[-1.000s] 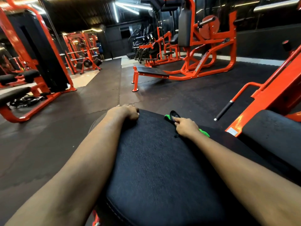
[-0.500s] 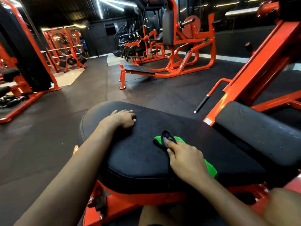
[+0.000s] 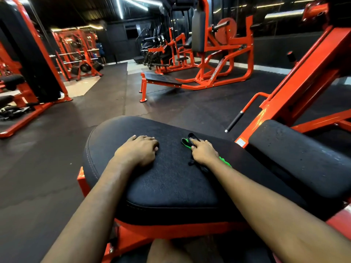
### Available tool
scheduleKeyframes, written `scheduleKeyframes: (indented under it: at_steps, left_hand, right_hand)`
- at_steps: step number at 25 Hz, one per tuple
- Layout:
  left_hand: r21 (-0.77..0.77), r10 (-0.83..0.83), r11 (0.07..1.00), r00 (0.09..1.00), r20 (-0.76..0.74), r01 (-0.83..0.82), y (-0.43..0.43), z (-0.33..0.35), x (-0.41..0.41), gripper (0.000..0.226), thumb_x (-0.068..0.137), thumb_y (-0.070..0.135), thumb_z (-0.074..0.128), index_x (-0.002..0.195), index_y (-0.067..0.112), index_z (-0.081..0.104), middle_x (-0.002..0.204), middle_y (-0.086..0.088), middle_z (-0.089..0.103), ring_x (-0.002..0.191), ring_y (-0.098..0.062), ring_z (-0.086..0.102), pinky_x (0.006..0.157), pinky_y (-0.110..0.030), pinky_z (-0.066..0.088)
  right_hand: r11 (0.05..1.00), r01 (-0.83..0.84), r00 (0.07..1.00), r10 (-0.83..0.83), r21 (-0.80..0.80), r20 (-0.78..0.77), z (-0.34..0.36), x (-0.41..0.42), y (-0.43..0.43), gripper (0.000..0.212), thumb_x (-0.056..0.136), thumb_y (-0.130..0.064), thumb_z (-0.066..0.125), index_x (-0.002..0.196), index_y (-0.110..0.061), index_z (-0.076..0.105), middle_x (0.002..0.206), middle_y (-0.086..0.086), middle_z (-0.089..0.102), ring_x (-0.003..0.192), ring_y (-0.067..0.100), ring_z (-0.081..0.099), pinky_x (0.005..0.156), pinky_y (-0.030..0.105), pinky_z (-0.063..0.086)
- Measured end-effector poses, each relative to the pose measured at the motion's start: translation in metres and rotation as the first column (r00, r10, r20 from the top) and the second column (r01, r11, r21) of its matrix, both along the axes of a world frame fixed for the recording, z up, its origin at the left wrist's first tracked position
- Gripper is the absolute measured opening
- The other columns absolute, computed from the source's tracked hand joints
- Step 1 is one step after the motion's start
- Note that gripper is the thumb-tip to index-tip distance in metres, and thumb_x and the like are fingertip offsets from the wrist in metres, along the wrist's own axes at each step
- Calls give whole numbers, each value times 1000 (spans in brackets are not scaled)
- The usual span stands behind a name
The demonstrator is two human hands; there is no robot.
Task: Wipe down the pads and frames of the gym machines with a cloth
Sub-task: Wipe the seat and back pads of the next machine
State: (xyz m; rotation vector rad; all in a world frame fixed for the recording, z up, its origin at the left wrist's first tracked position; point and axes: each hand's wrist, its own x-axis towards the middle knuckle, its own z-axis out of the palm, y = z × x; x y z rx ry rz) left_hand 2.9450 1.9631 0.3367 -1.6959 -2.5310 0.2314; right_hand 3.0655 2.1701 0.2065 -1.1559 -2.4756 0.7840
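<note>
A wide black seat pad (image 3: 171,186) on an orange frame (image 3: 171,231) fills the middle of the head view. My left hand (image 3: 137,150) rests flat on the pad's left half, fingers laid forward. To its right, my right hand (image 3: 204,151) presses a green and black cloth (image 3: 187,142) down on the pad with straight fingers; most of the cloth is hidden under the hand and wrist. A second black pad (image 3: 298,158) sits to the right, beside the slanted orange beam (image 3: 307,73).
A black-gripped handle (image 3: 234,121) juts from the beam toward the floor. Across the dark rubber floor (image 3: 47,158) stand an orange plate-loaded machine (image 3: 214,73) and a cable station (image 3: 32,63) at left. A person (image 3: 100,52) stands far back.
My right hand slid the cloth forward along the pad, away from me. My left hand drew back a little from the pad's far edge. The camera view shifted.
</note>
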Motion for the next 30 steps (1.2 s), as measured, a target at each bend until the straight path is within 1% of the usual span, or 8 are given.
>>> scheduleKeyframes:
  at_steps: [6, 8, 12, 15, 19, 24, 27, 30]
  left_hand:
    - [12, -8, 1000, 1000, 1, 8, -2, 3, 2, 36, 107, 29, 31, 132, 24, 56, 152, 5, 47, 143, -15, 36, 120, -40, 20]
    - [-2, -6, 1000, 1000, -13, 6, -1, 0, 2, 36, 108, 30, 30, 133, 24, 55, 152, 5, 46, 144, -15, 34, 120, -40, 18]
    - [-5, 22, 1000, 1000, -12, -22, 7, -5, -3, 27, 107, 32, 30, 119, 23, 53, 141, 4, 53, 140, -18, 38, 119, -43, 21]
    - [49, 39, 998, 999, 22, -40, 17, 1, -10, 18, 105, 28, 34, 106, 21, 50, 123, 1, 61, 122, -22, 50, 105, -40, 36]
    - [99, 43, 994, 998, 34, -46, 21, 2, -21, 16, 102, 21, 36, 105, 23, 52, 115, 4, 62, 113, -21, 51, 95, -39, 39]
    - [81, 53, 995, 998, 24, -55, 20, 3, -17, 15, 102, 21, 37, 107, 21, 51, 119, 2, 61, 116, -22, 50, 95, -37, 35]
    - [88, 56, 995, 998, 8, -56, 19, -1, -12, 12, 101, 21, 37, 105, 19, 49, 122, -1, 60, 121, -23, 49, 101, -36, 33]
    - [115, 62, 992, 998, -29, -58, 19, -4, -13, 7, 102, 21, 37, 103, 20, 44, 126, -4, 59, 125, -24, 48, 104, -36, 32]
  right_hand:
    - [993, -61, 989, 75, 105, -127, 3, 96, -77, 50, 105, -30, 43, 152, -48, 35, 163, -14, 27, 151, 11, 21, 118, 27, 22]
    - [985, -85, 985, 105, 148, -134, 0, 107, -82, 51, 106, -29, 44, 152, -48, 35, 163, -13, 28, 151, 11, 20, 119, 25, 19]
    - [984, -120, 986, 133, 128, -99, 1, 41, -35, 52, 106, -25, 41, 154, -43, 34, 163, -5, 30, 153, 20, 20, 120, 27, 17]
    - [986, -137, 989, 142, 93, -46, 0, -39, 27, 51, 106, -29, 39, 154, -45, 32, 164, -8, 28, 152, 26, 22, 123, 37, 21]
    - [992, -118, 992, 119, 43, -31, 17, -112, 65, 49, 105, -31, 39, 151, -47, 37, 163, -8, 31, 150, 30, 26, 120, 42, 29]
    - [996, -45, 998, 48, 80, -45, 39, -28, -26, 45, 103, -30, 44, 145, -45, 46, 148, 5, 52, 128, 37, 52, 100, 40, 45]
    - [974, -125, 986, 143, 190, -89, 47, 43, -104, 49, 105, -30, 41, 151, -45, 37, 156, -7, 42, 141, 26, 42, 107, 36, 40]
    - [963, -176, 975, 199, 206, -98, 45, 39, -101, 52, 106, -28, 37, 155, -44, 29, 164, -9, 28, 152, 18, 24, 116, 33, 30]
